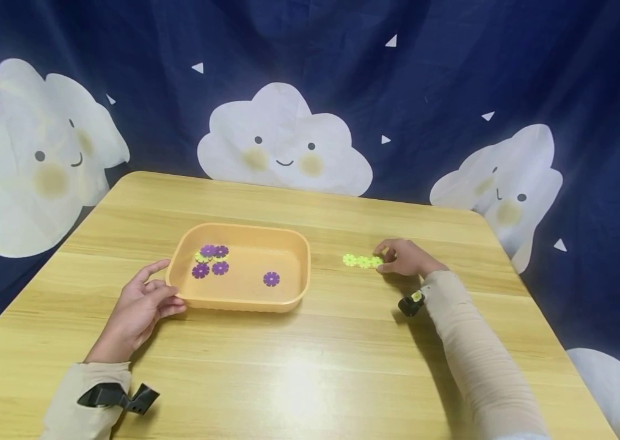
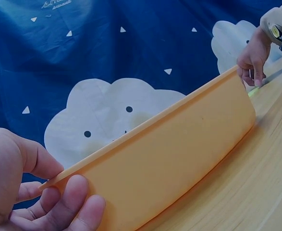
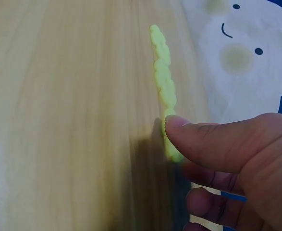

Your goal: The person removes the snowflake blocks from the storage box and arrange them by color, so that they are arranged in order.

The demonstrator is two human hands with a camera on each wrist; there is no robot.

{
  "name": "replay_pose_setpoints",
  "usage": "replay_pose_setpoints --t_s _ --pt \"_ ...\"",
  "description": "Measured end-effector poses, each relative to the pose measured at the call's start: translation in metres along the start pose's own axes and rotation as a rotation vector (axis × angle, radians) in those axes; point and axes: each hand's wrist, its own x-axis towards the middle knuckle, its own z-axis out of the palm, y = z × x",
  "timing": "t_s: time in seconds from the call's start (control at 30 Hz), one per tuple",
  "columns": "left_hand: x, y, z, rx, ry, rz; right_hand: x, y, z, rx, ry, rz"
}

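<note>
An orange plastic tray [image 1: 244,304] stands on the table, and my left hand [image 1: 142,308] grips its left end, with the thumb at the rim and fingers against the outer wall. Inside the tray, purple snowflake discs [image 1: 200,271] lie grouped at the left with some yellow ones [image 1: 201,257] partly covered. One purple disc [image 1: 271,279] lies apart toward the tray's right. To the right of the tray, three yellow-green snowflake discs [image 1: 363,262] form a row. My right hand [image 1: 405,258] pinches the right-end disc between thumb and fingers; the thumb [image 3: 186,132] covers part of it.
The wooden table [image 1: 310,360] has a far edge just behind the tray and the row. Beyond it hangs a dark blue curtain [image 1: 310,49] with white clouds and small triangles. Black wrist devices are strapped on both sleeves.
</note>
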Motion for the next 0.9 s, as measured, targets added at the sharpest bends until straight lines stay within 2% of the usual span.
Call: replay_pose_setpoints --t_s 0.2,0.47,0.7,0.9 --pt "0.000 0.001 0.000 0.001 -0.003 -0.003 0.003 -0.009 -0.005 -0.005 0.008 -0.046" --pt "0.000 0.002 0.001 0.000 0.006 -0.008 0.007 -0.034 -0.009 0.076 0.003 -0.081" --pt "-0.001 0.002 0.000 0.002 0.003 -0.007 0.016 -0.051 -0.003 0.090 0.014 -0.167" --pt "0.000 0.002 0.000 0.009 0.003 -0.009 0.025 -0.072 0.000 0.141 -0.014 -0.113"
